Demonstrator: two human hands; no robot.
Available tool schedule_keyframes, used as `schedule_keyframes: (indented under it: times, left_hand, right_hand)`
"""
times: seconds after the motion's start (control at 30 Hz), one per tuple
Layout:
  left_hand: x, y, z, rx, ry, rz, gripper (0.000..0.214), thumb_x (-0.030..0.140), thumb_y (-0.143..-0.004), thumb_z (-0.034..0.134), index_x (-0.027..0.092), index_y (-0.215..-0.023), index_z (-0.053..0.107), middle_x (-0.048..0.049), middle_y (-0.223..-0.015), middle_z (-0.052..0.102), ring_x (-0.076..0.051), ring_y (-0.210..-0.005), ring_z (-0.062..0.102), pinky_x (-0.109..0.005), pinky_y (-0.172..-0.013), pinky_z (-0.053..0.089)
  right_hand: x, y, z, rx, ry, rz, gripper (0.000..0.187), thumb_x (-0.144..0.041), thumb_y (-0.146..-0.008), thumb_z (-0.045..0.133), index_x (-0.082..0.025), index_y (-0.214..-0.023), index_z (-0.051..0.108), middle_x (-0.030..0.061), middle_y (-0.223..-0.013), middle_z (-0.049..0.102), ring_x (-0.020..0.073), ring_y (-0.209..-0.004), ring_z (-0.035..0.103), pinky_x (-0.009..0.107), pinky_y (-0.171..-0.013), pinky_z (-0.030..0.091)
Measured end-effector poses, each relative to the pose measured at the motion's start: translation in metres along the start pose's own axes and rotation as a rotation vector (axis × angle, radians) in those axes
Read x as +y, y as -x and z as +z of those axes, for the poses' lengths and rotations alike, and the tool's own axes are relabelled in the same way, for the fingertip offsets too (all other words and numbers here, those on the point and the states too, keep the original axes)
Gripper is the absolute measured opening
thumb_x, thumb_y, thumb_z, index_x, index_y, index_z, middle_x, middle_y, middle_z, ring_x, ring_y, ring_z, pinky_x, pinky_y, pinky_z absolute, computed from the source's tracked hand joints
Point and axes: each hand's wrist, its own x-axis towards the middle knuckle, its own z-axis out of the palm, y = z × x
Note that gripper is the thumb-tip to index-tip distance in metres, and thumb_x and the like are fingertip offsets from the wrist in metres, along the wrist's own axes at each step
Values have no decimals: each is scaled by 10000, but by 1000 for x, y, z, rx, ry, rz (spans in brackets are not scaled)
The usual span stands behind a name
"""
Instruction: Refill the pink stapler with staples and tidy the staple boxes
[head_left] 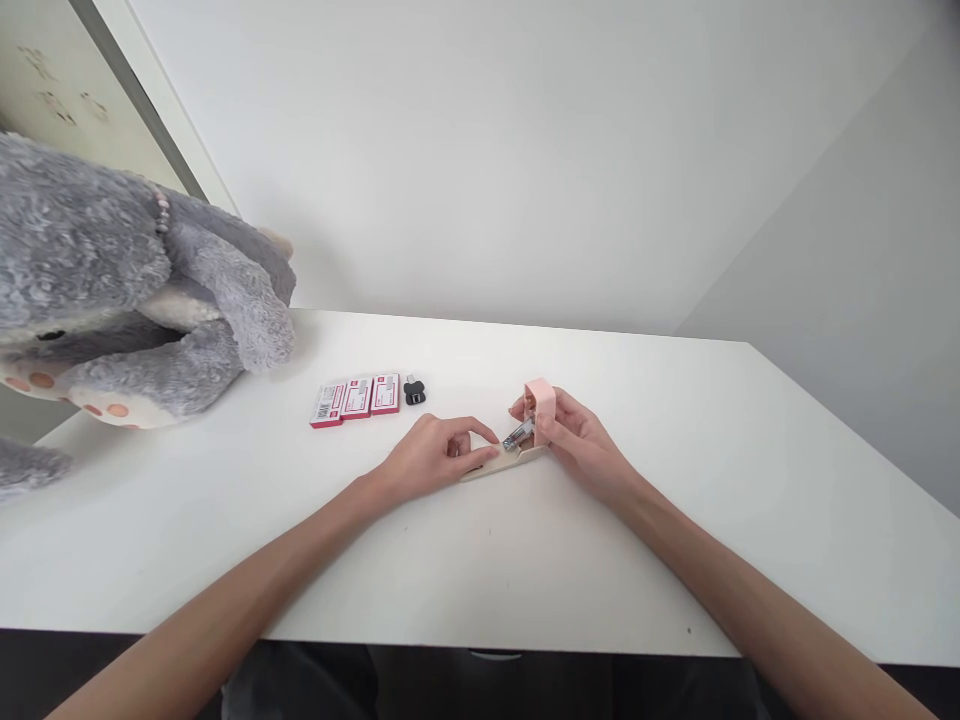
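A grey plush toy (142, 290) with a beaded band (162, 210) occupies the white surface's (675, 470) left end; three red-and-white boxes (357, 397) line up beside a small black object (415, 392).

You are working in what is looking like a room in a home, set up as a desk corner. A big gray plush toy (82, 240), with a string of pink and gray beads (162, 212) hanging on it, is slumping at the left end of your tabletop (637, 560), and it is giving the place its homely feel. The smooth white tabletop is running up to a plain pale wall (480, 160). Behind the toy, a cream panel (75, 70) is showing small brownish decorations. Little red-and-white boxes (358, 398) are adding a desk-like touch.
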Motion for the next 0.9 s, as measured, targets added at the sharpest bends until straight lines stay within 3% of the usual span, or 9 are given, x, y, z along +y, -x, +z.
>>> schedule_keyframes:
  times: [0.23,0.9]
  left_hand:
    - [3,1,0,27,-12,-9,341,502,-971,586,202,-980,747,65,-534,538,-88,-483,411,-231,-507,295]
    - [0,0,0,18,-28,-15,292,468,-975,591,210,-970,728,79,-531,501,-82,-486,388,-224,-509,293]
  right_hand:
    - [0,-5,-4,85,30,-68,382,-642,-918,672,-317,-1114,626,86,-1174,620,297,-1197,593,471,-915,569]
    - [-2,-5,-3,63,-61,-65,307,-573,-940,682,-308,-1092,640,73,-1123,605,273,-1102,602,445,-814,588]
